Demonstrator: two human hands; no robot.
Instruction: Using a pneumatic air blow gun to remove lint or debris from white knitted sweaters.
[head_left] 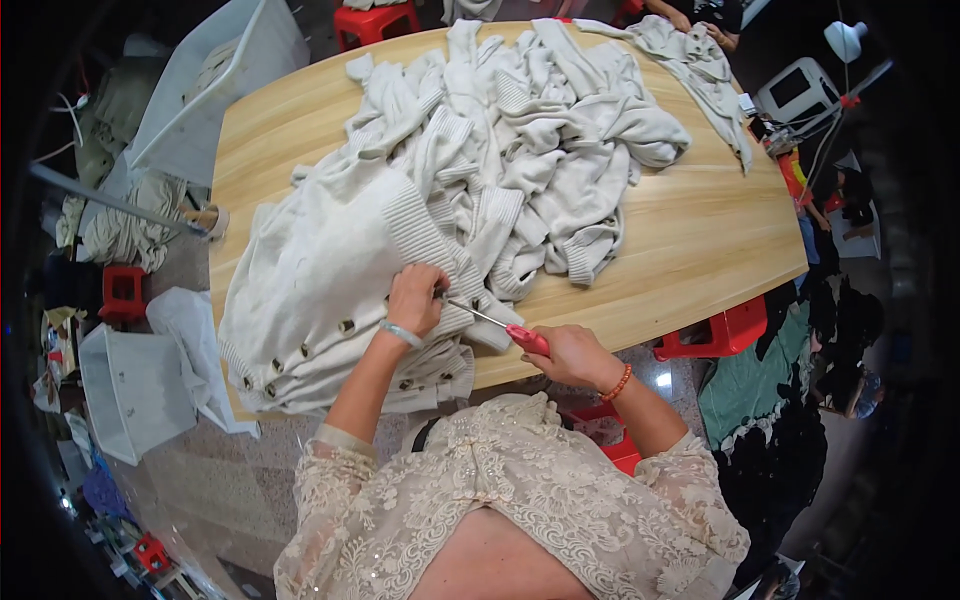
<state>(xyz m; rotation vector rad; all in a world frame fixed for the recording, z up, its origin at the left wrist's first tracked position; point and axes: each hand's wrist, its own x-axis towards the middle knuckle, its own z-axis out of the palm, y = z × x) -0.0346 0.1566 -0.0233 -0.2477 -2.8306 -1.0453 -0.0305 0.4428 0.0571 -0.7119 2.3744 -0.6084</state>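
A cream knitted cardigan (320,240) with dark buttons lies spread on the wooden table (690,240), its ribbed band running toward me. My left hand (416,298) rests on it with fingers closed, pinching the knit near the ribbed band. In my right hand (578,355), held just beyond the table's near edge, is the red handle of a thin metal-shafted tool (528,340). Its shaft points left toward my left fingertips. Where the tip meets the knit is too small to make out.
A heap of cream knitwear (540,130) covers the table's far middle. Another person's hands (700,28) hold a garment at the far right corner. White bins (150,390) stand at the left, a red stool (720,330) at the right. Dark cloth lies on the right-hand floor.
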